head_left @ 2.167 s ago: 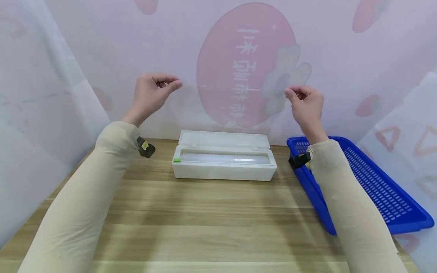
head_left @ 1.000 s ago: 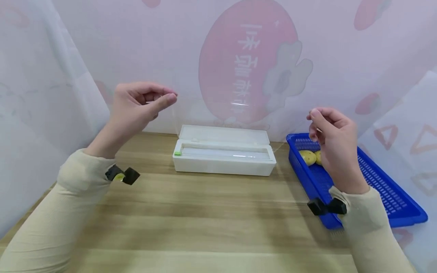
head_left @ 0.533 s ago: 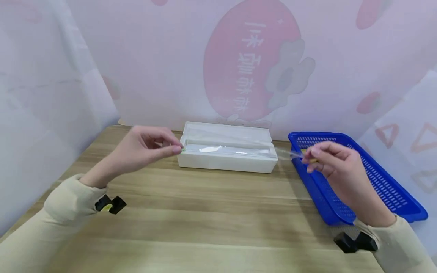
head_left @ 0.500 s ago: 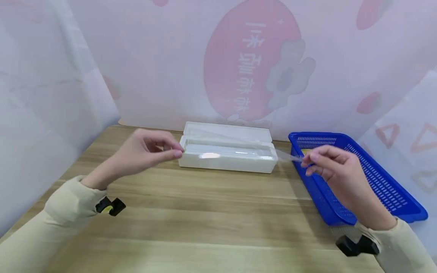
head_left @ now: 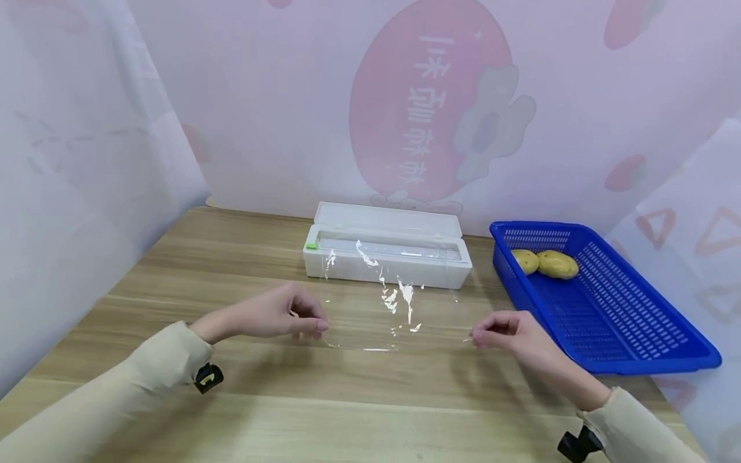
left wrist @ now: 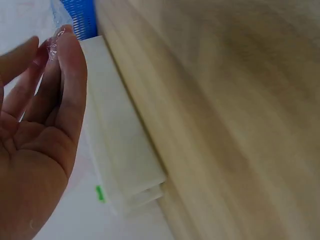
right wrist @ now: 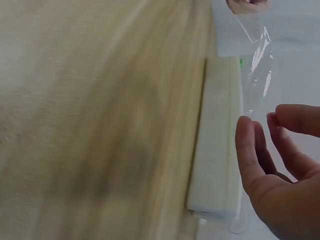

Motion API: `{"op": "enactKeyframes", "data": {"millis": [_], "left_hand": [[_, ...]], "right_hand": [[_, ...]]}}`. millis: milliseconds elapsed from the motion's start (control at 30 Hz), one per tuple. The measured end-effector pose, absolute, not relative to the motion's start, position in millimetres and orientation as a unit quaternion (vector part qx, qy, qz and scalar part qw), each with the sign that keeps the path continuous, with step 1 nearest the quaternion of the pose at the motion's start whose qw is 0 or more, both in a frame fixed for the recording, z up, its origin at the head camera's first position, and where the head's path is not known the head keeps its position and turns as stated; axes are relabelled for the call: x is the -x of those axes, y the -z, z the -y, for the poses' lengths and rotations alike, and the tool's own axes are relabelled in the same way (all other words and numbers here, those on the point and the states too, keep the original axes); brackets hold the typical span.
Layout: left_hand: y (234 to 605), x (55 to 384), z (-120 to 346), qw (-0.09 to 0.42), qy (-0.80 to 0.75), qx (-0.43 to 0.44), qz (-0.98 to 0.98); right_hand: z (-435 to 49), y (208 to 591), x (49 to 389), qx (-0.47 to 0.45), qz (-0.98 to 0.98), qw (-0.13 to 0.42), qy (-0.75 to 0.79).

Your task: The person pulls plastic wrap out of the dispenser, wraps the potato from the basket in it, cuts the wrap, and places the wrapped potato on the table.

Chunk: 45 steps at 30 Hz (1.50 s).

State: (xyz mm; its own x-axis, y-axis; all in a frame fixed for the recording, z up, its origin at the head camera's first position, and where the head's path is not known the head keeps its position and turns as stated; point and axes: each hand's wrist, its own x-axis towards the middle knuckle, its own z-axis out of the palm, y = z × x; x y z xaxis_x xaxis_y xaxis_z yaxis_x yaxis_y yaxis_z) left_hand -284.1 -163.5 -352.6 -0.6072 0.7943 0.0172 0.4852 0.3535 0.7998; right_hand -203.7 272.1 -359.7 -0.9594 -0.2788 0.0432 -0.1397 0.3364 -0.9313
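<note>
A sheet of clear cling film point(head_left: 390, 301) spans the gap between my two hands, low over the wooden table, with bright glints on it. My left hand point(head_left: 283, 315) pinches its near left corner between thumb and fingertips. At the near right corner, my right hand point(head_left: 512, 334) pinches the film the same way. Behind the sheet stands a white cling film box point(head_left: 388, 272), lid raised, with a green slide cutter point(head_left: 312, 245) at its left end. The left wrist view shows film point(left wrist: 59, 35) bunched at the fingertips; in the right wrist view film point(right wrist: 262, 60) stretches toward the left hand.
A blue plastic basket point(head_left: 642, 292) stands on the right, holding two potatoes point(head_left: 557, 264) at its far end. A printed curtain point(head_left: 278, 116) hangs along the back edge of the wooden table point(head_left: 347, 424).
Both hands have come down from in front of the curtain and toward me, bringing the film from upright to spread low over the table. The box and basket stay put.
</note>
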Motion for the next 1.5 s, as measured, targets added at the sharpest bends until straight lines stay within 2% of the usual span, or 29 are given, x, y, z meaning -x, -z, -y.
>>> {"op": "enactKeyframes", "data": {"millis": [233, 333, 567, 900, 1500], "left_hand": [[375.0, 284.4, 160.0, 0.149, -0.424, -0.3, -0.841], [376.4, 280.4, 159.1, 0.147, -0.43, -0.269, -0.85], [377.0, 276.4, 159.6, 0.146, -0.415, -0.246, -0.864], [372.8, 272.4, 163.5, 0.17, -0.4, -0.238, -0.869], [380.8, 275.3, 158.9, 0.167, -0.4, -0.243, -0.868]], "right_hand": [[-266.6, 380.9, 206.8, 0.093, -0.805, 0.129, 0.572], [-263.8, 387.3, 209.4, 0.062, -0.793, 0.148, 0.588], [-256.0, 395.0, 209.0, 0.037, -0.816, 0.133, 0.561], [-251.0, 398.6, 206.6, 0.035, -0.827, 0.145, 0.542], [-249.9, 398.6, 208.5, 0.022, -0.853, 0.151, 0.499]]}}
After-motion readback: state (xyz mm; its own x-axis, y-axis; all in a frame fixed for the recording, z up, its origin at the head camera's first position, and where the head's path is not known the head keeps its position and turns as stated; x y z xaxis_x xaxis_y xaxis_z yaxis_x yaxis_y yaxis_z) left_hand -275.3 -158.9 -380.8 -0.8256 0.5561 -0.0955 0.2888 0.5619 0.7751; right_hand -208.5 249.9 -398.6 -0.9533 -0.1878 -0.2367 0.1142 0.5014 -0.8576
